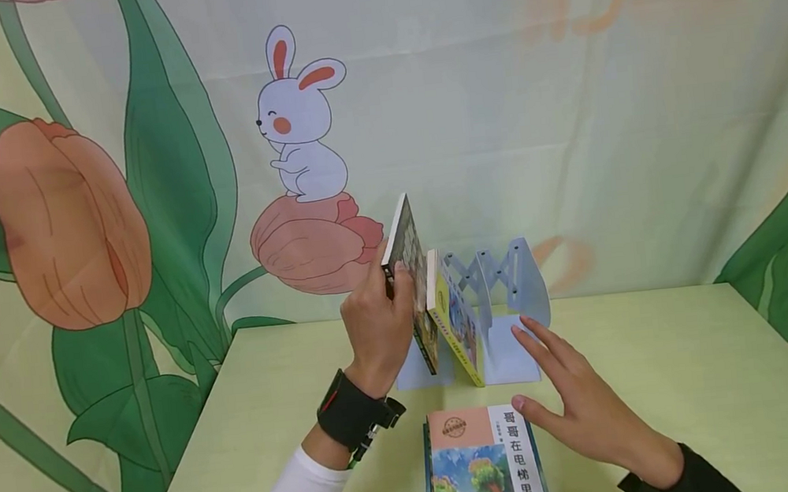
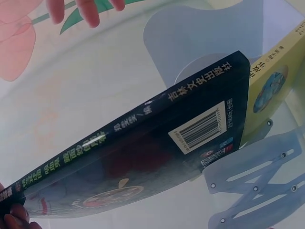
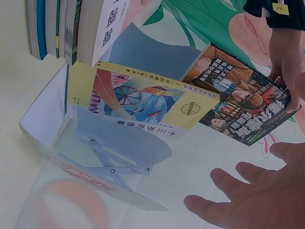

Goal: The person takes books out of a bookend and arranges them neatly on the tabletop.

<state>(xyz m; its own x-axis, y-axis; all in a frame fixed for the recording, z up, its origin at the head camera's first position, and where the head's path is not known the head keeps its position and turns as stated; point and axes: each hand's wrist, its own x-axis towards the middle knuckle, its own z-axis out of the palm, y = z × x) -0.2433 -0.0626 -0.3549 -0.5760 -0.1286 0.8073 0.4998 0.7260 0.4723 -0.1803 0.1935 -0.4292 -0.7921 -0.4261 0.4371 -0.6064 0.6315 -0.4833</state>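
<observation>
My left hand (image 1: 381,318) grips a dark thin book (image 1: 411,256) by its upper end and holds it tilted at the left part of a blue-grey expandable bookend (image 1: 527,284). The left wrist view shows its dark back cover (image 2: 152,157) with a barcode; the right wrist view shows its illustrated front (image 3: 238,90). Beside it, a yellow book (image 1: 453,327) leans within the bookend, its cover (image 3: 143,98) facing right. My right hand (image 1: 587,398), fingers spread and holding nothing, hovers right of the bookend's front, thumb near the corner of a book stack (image 1: 482,463).
The stack lies flat at the table's near side, several books thick, a pink-and-white cover with trees on top. Under everything is a pale yellow-green table (image 1: 293,382). Behind it hangs a backdrop (image 1: 454,129) printed with a rabbit and tulips.
</observation>
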